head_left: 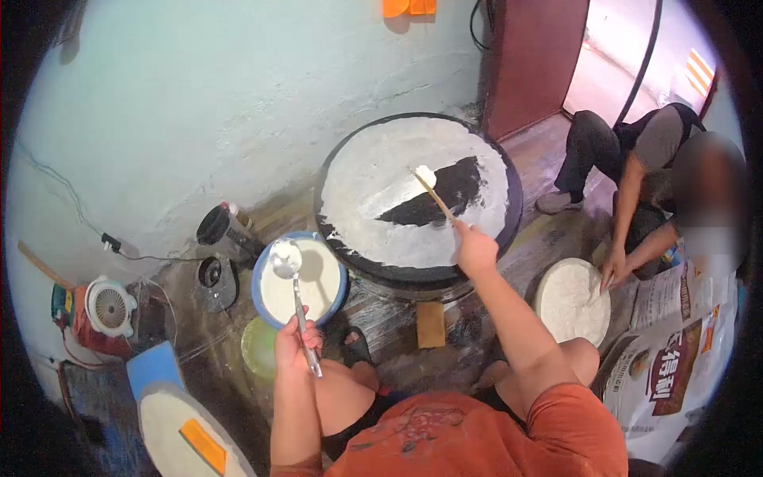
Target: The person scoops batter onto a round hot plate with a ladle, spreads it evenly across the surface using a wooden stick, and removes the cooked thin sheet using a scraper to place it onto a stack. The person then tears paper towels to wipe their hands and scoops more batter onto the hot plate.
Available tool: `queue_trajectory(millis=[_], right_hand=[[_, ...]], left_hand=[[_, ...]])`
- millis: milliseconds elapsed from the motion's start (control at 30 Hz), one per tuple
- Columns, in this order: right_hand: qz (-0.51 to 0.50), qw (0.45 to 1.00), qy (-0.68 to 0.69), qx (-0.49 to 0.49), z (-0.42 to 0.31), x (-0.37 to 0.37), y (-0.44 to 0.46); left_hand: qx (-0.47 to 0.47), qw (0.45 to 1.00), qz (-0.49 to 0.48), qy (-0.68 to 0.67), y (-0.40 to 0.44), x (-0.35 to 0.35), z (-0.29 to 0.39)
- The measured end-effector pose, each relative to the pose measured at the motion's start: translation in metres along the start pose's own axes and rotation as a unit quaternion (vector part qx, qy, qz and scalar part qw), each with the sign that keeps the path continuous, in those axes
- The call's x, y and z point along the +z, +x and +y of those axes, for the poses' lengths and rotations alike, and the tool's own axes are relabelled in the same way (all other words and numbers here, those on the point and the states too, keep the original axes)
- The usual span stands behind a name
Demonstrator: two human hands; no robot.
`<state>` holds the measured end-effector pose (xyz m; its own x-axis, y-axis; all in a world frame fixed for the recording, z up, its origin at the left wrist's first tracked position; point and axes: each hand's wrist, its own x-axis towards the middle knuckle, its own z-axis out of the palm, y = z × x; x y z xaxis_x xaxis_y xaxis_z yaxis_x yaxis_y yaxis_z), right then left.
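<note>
My left hand (296,347) is closed round the handle of a metal ladle (286,261). The ladle's bowl, smeared white, is above a blue basin (342,288) of pale batter (314,296). Closed on a thin wooden stick (439,201), my right hand (477,249) reaches over a large round black griddle (515,187). At the stick's far end is a white lump of batter (426,176). A thin whitish layer (373,175) covers most of the griddle, with a dark bare patch (461,187) near the stick.
At right a co-worker's hands (616,266) touch a round pale stack (568,306). Printed sacks (668,366) lie beside it. A brown block (431,324) is on the floor before the griddle. At left are a blower (110,306), a black container (226,230) and a cable (151,257).
</note>
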<state>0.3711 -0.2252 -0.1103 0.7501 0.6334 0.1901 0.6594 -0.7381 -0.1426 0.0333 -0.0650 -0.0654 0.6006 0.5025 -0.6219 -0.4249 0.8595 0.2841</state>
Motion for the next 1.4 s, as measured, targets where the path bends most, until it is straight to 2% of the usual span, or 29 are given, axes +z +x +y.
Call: queue_trajectory(millis=[67, 100, 167, 233, 267, 300, 367, 433, 500, 533, 567, 633, 767, 833, 900, 933, 967, 1033, 1167, 1233, 1267, 1300, 1367, 1400], right_hand=[[-0.002, 0.993, 0.111, 0.029, -0.012, 0.016, -0.010], [0.086, 0.982, 0.158, -0.049, -0.020, 0.021, -0.026], [0.026, 0.990, 0.072, -0.116, -0.019, 0.018, -0.036], [0.019, 0.999, -0.013, -0.037, 0.009, 0.027, -0.016], [-0.017, 1.000, -0.024, 0.004, 0.018, 0.009, -0.004], [-0.020, 1.000, -0.022, 0.007, 0.020, 0.004, 0.000], [0.031, 0.996, 0.049, 0.070, 0.026, -0.004, 0.006], [0.050, 0.991, 0.089, 0.084, 0.020, 0.017, -0.007], [0.110, 0.987, 0.106, -0.050, 0.003, 0.020, -0.029], [0.051, 0.989, 0.110, -0.086, 0.005, 0.014, -0.031], [0.049, 0.989, 0.112, -0.082, 0.016, 0.020, -0.025], [0.054, 0.998, 0.006, 0.025, 0.051, 0.033, -0.002], [0.078, 0.994, 0.046, 0.058, 0.059, 0.005, 0.009], [0.035, 0.986, 0.108, 0.122, 0.036, 0.013, -0.007], [0.100, 0.987, 0.117, -0.042, 0.029, 0.013, -0.030], [0.051, 0.994, 0.082, -0.048, 0.034, 0.011, -0.029], [0.048, 0.994, 0.084, -0.044, 0.045, 0.013, -0.024], [0.066, 0.996, 0.000, 0.061, 0.072, 0.018, -0.005], [0.030, 0.994, 0.014, 0.102, 0.081, -0.008, 0.007], [-0.061, 0.967, 0.125, 0.212, 0.072, -0.004, 0.000], [-0.061, 0.952, 0.225, 0.197, 0.076, 0.006, -0.005], [-0.058, 0.953, 0.225, 0.195, 0.086, 0.020, -0.002], [-0.003, 0.873, 0.471, 0.125, 0.105, 0.048, 0.002], [0.022, 0.890, 0.427, 0.158, 0.110, 0.027, 0.009]], left_hand=[[0.010, 1.000, 0.000, 0.003, 0.003, 0.000, 0.000], [0.024, 1.000, 0.004, 0.003, 0.003, 0.001, -0.001], [0.028, 0.999, 0.012, 0.011, 0.001, 0.007, -0.002], [0.015, 1.000, 0.027, 0.003, 0.000, 0.008, -0.002], [0.014, 0.999, 0.030, 0.006, 0.000, 0.006, -0.001], [0.003, 1.000, 0.026, 0.007, 0.001, 0.002, 0.001], [-0.012, 1.000, 0.013, 0.010, 0.003, 0.002, 0.001], [-0.001, 1.000, 0.027, 0.003, 0.002, 0.005, 0.001], [-0.002, 1.000, 0.027, -0.004, 0.005, 0.005, 0.000], [0.003, 1.000, 0.026, -0.004, 0.006, 0.006, -0.001], [0.006, 1.000, 0.028, -0.002, 0.004, 0.006, -0.002], [0.003, 0.999, 0.040, 0.000, 0.000, 0.012, -0.005], [0.008, 0.998, 0.058, 0.015, 0.001, 0.014, -0.004], [0.009, 0.998, 0.053, 0.011, 0.003, 0.014, -0.006], [0.016, 0.998, 0.053, -0.001, 0.004, 0.013, -0.006], [0.007, 0.999, 0.038, -0.001, 0.008, 0.006, -0.003], [0.005, 0.999, 0.042, 0.003, 0.007, 0.007, -0.004], [-0.006, 0.999, 0.044, 0.000, 0.004, 0.012, -0.005], [-0.011, 0.999, 0.045, 0.006, 0.004, 0.012, -0.005], [-0.006, 0.999, 0.040, -0.012, 0.007, 0.008, -0.002], [0.009, 0.998, 0.065, -0.005, 0.005, 0.015, -0.005], [0.011, 0.998, 0.062, -0.006, 0.004, 0.016, -0.006], [0.014, 0.998, 0.055, 0.008, 0.004, 0.017, -0.008], [0.013, 0.998, 0.058, 0.011, 0.003, 0.015, -0.008]])
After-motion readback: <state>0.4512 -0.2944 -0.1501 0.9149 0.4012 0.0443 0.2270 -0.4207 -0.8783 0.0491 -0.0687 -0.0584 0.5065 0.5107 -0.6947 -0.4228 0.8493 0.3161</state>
